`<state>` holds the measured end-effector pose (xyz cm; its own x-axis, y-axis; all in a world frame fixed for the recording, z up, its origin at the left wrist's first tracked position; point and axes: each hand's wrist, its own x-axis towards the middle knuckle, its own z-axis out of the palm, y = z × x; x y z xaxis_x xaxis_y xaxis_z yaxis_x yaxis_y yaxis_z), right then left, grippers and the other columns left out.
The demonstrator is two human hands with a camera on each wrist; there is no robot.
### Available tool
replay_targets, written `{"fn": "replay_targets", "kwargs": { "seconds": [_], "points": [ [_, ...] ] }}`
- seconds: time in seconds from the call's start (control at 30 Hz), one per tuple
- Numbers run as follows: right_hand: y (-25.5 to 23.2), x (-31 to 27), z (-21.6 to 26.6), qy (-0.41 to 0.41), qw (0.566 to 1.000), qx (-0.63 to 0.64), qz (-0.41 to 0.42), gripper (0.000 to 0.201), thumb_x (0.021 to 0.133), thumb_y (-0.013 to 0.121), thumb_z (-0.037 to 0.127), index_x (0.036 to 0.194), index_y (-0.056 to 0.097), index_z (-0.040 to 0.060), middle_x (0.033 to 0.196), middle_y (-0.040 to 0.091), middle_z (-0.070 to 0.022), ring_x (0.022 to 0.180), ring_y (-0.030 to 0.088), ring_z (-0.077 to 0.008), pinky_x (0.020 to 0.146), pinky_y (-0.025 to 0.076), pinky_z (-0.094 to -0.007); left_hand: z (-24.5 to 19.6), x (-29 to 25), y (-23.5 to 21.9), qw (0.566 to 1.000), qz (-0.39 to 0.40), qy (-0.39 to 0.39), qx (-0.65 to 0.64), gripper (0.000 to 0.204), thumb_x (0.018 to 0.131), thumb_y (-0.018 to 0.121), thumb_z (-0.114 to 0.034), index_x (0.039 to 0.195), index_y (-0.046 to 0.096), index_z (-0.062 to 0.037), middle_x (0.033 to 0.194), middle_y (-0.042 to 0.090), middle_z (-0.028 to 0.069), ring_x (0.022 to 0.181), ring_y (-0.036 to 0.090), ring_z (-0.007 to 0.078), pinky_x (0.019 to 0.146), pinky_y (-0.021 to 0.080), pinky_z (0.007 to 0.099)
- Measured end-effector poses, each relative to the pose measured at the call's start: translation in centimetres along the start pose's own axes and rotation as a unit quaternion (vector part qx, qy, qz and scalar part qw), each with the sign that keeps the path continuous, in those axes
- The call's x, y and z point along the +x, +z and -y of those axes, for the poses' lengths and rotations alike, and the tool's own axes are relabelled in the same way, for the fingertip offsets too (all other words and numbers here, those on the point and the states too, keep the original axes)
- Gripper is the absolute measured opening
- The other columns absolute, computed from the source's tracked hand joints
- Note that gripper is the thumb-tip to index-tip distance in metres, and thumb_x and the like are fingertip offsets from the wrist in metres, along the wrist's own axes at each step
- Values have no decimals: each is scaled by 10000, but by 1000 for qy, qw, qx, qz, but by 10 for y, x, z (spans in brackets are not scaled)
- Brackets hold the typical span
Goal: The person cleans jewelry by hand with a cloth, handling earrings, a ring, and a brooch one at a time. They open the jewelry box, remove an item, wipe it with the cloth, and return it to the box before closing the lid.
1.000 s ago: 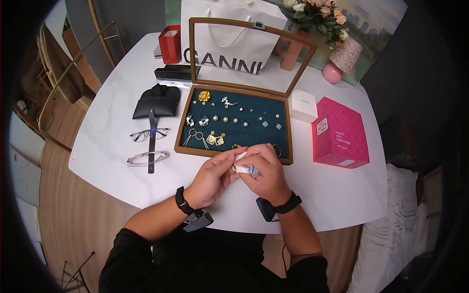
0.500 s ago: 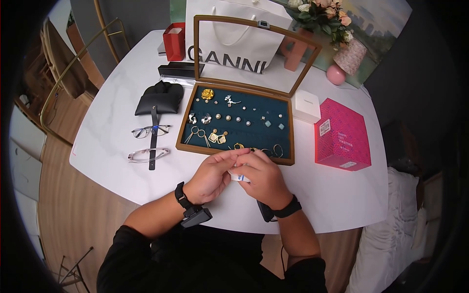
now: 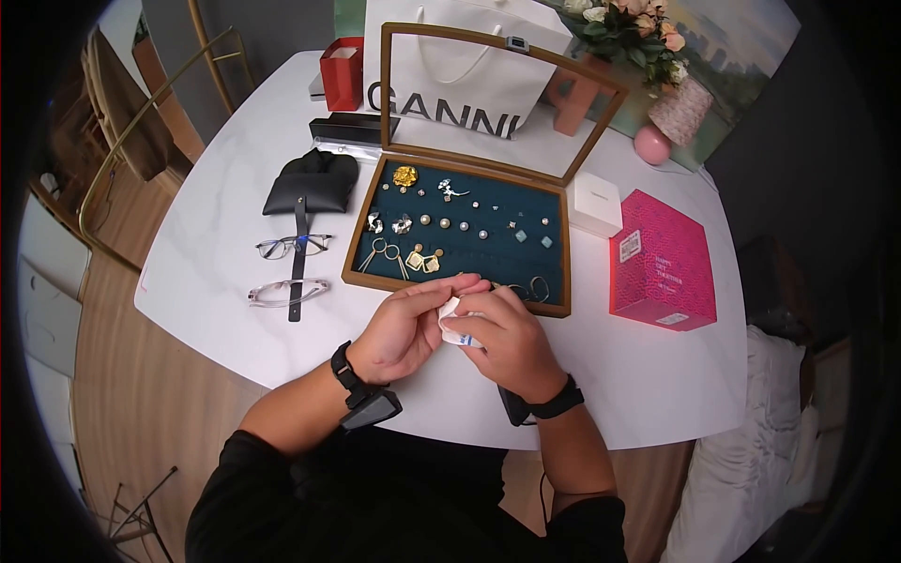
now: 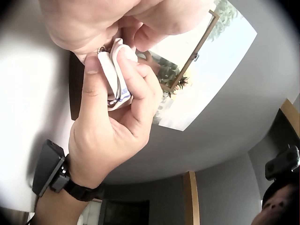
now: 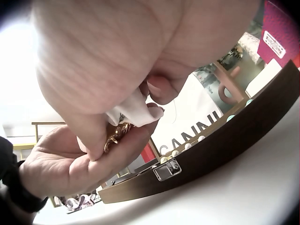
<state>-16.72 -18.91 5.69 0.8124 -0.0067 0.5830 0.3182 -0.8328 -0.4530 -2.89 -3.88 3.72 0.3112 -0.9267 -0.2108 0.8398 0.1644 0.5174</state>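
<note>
Both hands meet over the front edge of a wooden jewellery case [image 3: 361,278]. My left hand [image 3: 402,330] holds a small gold jewellery piece [image 5: 117,135] along its fingers; much of the piece is hidden by the cloth and the right hand. My right hand [image 3: 516,345] pinches a folded white cloth [image 3: 454,325] with blue print against that gold piece. Inside the case, on dark green lining, sit a gold flower brooch [image 3: 404,176], a silver brooch [image 3: 450,189], pearl studs [image 3: 445,224], square gold earrings [image 3: 423,260] and other earrings.
The case's glass lid [image 3: 601,114] stands raised before a white paper bag [image 3: 526,56]. At left lie a black pouch [image 3: 314,185] and two pairs of glasses [image 3: 289,293]. On the right are a white box [image 3: 595,204] and a pink box [image 3: 664,263].
The cloth has shifted between the hands and its folded upper end now shows. The left palm has turned up a little more. The head view has shifted slightly.
</note>
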Motion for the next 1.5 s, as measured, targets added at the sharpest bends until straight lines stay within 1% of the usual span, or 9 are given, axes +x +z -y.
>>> {"fn": "replay_targets", "kwargs": {
  "seconds": [0.13, 0.23, 0.37, 0.43, 0.53, 0.73, 0.87, 1.27, 1.5],
  "points": [
    [1, 0, -4, -9, 1000, 5, -4, 296, 767, 842, -28, 1029, 789, 100, 1117, 708, -52, 1024, 677, -301, 919, 594, -397, -1, -2, 1, 1000, 0, 3, -24, 424, 1167, 426, -71, 1523, 547, 124, 1531, 644, 240, 1393, 660, 282, 1233, 508, 408],
    [2, 0, -5, -28, 999, 13, -16, 344, 722, 870, -61, 1017, 787, 96, 1088, 719, -33, 947, 658, -302, 835, 577, -391, -3, -1, 1, 1000, -3, 9, -25, 421, 1157, 426, -57, 1512, 545, 135, 1521, 645, 265, 1406, 654, 294, 1233, 510, 413],
    [0, 2, 1, -31, 999, 8, -7, 362, 711, 861, -70, 1026, 787, 91, 1090, 720, -40, 944, 659, -304, 829, 577, -393, -3, -2, -1, 1000, -11, 12, -17, 414, 1146, 418, -37, 1496, 551, 140, 1512, 648, 281, 1399, 664, 308, 1218, 527, 410],
    [0, 2, 0, -35, 999, 12, -7, 368, 709, 866, -68, 1032, 787, 90, 1093, 722, -43, 943, 659, -304, 828, 576, -394, -2, -1, -2, 1000, -18, 13, -17, 413, 1145, 417, -38, 1492, 554, 140, 1496, 660, 277, 1382, 676, 308, 1209, 536, 406],
    [0, 0, -1, -27, 1000, 13, 8, 309, 757, 844, -26, 1036, 798, 100, 1108, 712, -44, 1006, 680, -287, 891, 596, -391, -5, 0, -4, 999, -27, 7, -25, 418, 1144, 419, -45, 1499, 546, 136, 1478, 671, 272, 1369, 685, 309, 1202, 542, 404],
    [3, -1, -3, -32, 998, 51, 2, 361, 728, 882, -68, 1040, 781, 82, 1096, 724, -53, 958, 673, -305, 837, 573, -395, -20, -2, -2, 998, -48, 36, -33, 476, 1123, 403, -48, 1561, 481, 123, 1528, 643, 259, 1429, 644, 314, 1235, 505, 418],
    [8, -3, -9, -17, 998, 55, -5, 344, 737, 873, -70, 1033, 776, 75, 1095, 727, -55, 970, 673, -307, 858, 569, -403, -23, -3, -2, 997, -34, 54, -44, 508, 1116, 390, -33, 1598, 435, 121, 1558, 618, 265, 1451, 626, 322, 1245, 496, 422],
    [7, 0, -8, -9, 999, 26, -46, 274, 779, 831, -63, 1018, 764, 54, 1080, 721, -75, 945, 675, -319, 856, 576, -413, -18, -2, -2, 998, -25, 53, 8, 453, 1139, 366, 16, 1555, 511, 120, 1541, 632, 269, 1432, 642, 328, 1249, 504, 424],
    [2, 1, -8, 18, 998, 2, -64, 257, 790, 821, -63, 1016, 752, 39, 1078, 724, -87, 949, 681, -329, 850, 578, -413, -20, -3, 4, 997, -52, 61, 1, 449, 1142, 376, 33, 1566, 502, 113, 1585, 598, 252, 1454, 619, 311, 1243, 515, 401]
  ]
}}
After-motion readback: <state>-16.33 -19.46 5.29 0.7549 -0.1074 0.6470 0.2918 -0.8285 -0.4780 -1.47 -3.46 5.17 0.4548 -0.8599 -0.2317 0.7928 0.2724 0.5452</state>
